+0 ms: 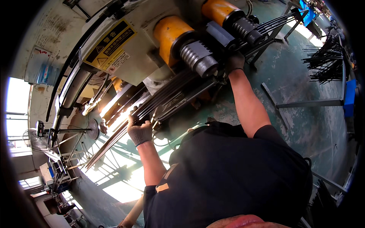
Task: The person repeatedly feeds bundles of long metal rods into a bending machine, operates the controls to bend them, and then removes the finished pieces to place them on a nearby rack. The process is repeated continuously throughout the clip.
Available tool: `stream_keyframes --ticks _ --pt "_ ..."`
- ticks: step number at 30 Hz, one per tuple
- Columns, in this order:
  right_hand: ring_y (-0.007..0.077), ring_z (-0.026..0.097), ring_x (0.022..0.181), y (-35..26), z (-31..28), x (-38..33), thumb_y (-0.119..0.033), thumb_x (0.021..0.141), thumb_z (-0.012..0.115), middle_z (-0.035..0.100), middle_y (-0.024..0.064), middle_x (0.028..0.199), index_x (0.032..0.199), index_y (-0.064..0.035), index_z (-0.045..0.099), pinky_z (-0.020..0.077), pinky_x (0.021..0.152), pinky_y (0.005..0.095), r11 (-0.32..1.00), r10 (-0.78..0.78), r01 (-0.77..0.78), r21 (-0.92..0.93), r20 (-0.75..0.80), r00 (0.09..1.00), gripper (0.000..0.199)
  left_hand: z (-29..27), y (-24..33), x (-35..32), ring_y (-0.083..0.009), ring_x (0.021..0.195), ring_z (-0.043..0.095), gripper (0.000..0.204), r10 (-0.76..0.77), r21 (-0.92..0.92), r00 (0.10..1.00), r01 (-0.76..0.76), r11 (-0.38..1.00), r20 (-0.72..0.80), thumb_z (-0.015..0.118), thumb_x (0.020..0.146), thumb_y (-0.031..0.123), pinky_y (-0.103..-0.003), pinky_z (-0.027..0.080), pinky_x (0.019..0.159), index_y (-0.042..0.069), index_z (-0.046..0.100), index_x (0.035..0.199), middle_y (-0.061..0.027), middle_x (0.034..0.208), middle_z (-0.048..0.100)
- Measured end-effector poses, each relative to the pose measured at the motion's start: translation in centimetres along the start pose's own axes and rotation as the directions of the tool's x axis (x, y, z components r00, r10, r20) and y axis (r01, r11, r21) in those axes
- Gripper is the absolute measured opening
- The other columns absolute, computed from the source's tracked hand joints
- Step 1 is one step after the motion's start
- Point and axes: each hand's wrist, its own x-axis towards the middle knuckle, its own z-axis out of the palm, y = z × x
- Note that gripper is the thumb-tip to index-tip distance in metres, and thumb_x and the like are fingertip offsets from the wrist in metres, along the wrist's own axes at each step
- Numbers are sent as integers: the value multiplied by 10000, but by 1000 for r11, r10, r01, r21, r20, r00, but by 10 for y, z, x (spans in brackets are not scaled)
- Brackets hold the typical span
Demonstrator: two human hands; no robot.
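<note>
A long bundle of thin dark metal rods [167,95] runs from lower left to upper right under a grey machine [129,64]. The machine carries two yellow cylinders [169,32] with ribbed grey rollers [197,57]. My left hand [139,131], in a grey glove, is closed around the bundle at its lower part. My right hand [235,61], in a dark glove, grips the rods beside the nearer roller, arm stretched out. Past it the rods continue over a metal rack [273,22]. My black shirt fills the lower middle.
A yellow warning label [110,45] is on the machine's housing. A metal stand [304,103] and a loose pile of dark rods [323,62] are at the right on the green floor, with a blue bin [349,97] beyond. A fan [36,138] stands at the left.
</note>
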Motion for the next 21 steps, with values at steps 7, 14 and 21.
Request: stream_keyframes --ticks 7,14,21 --pt "411 699 973 42 24 15 -365 1020 505 738 219 1015 1121 -31 687 554 814 488 968 -226 218 -123 -54 973 393 -62 71 25 -317 1060 698 255 -9 -324 977 -62 944 -214 517 1059 122 -459 595 969 -61 658 1168 -195 1165 709" --pt "378 708 945 27 -3 8 -256 944 579 735 199 974 1127 -101 702 570 799 494 607 -391 473 -638 278 877 270 -43 38 15 -292 1130 667 283 50 -273 986 -93 958 -161 581 1042 148 -448 552 1035 -37 614 1254 -165 1221 686" --pt "306 719 1007 22 -6 -18 -216 942 630 732 170 1134 1226 -91 710 577 863 417 955 12 -20 296 28 1000 321 -3 0 3 -295 1153 637 278 31 -321 988 -79 944 -152 539 1070 163 -502 546 1034 -28 599 1263 -149 1226 666"
